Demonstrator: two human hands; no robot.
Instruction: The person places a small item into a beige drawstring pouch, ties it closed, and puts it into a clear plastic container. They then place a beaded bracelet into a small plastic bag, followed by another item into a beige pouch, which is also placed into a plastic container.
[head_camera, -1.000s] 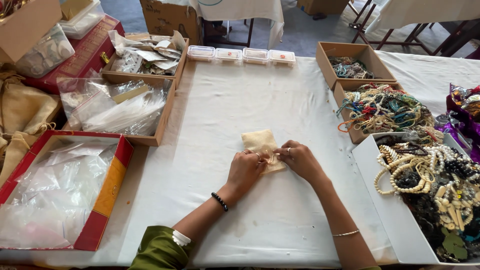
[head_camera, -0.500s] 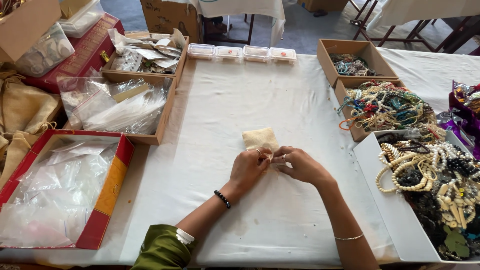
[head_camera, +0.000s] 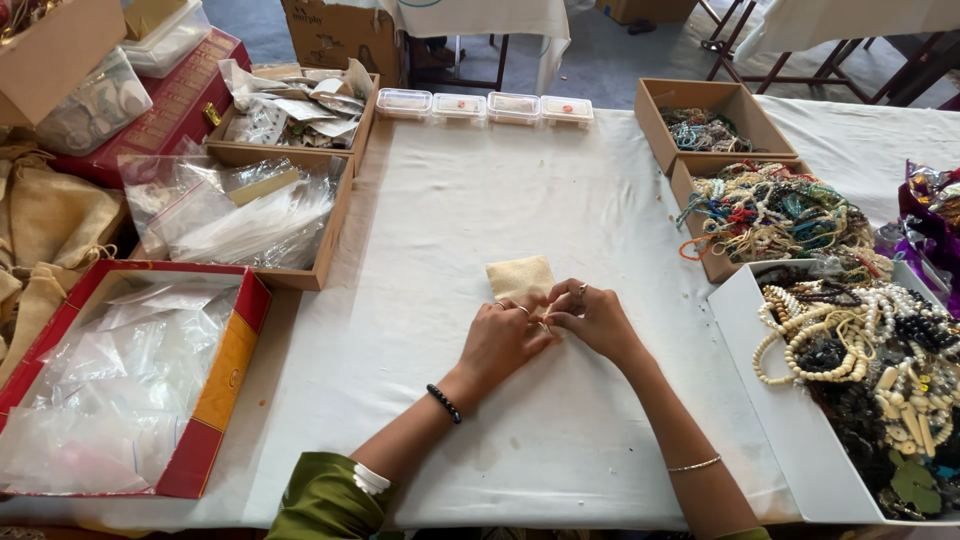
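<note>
Nearest the camera: green sleeve (head_camera: 322, 498) at the bottom edge, left of centre. Beyond it, left forearm with black bead bracelet (head_camera: 443, 402); right forearm with thin metal bangle (head_camera: 692, 464).

Centre of bench (head_camera: 560, 200), covered with white cloth: left hand (head_camera: 499, 339) and right hand (head_camera: 592, 318) meeting fingertip to fingertip at the near end of a small cream fabric pouch (head_camera: 519, 274). Both hands pinched on the thin drawstring at the pouch mouth, fingers curled; rings visible on both. Pouch lying flat on the cloth, its far end free of the hands.

Left of the pouch, near: red-edged box (head_camera: 225, 380) filled with clear plastic bags. Right of the pouch, near: white tray (head_camera: 760, 400) heaped with cream, black and white bead necklaces (head_camera: 860, 350).

Left of the pouch, farther: cardboard box (head_camera: 325, 240) of clear plastic sleeves, with burlap bags (head_camera: 50, 225) beyond its left side. Right of the pouch, farther: cardboard box piled with multicoloured bead strands (head_camera: 770, 215); purple foil wrapping (head_camera: 930, 225) at the right edge.

Far beyond the pouch: 4 small clear plastic cases (head_camera: 485, 106) in a row along the far bench edge. Far left: cardboard box of paper-backed packets (head_camera: 295, 105). Far right: cardboard box (head_camera: 745, 120) holding a few bead strands.
</note>
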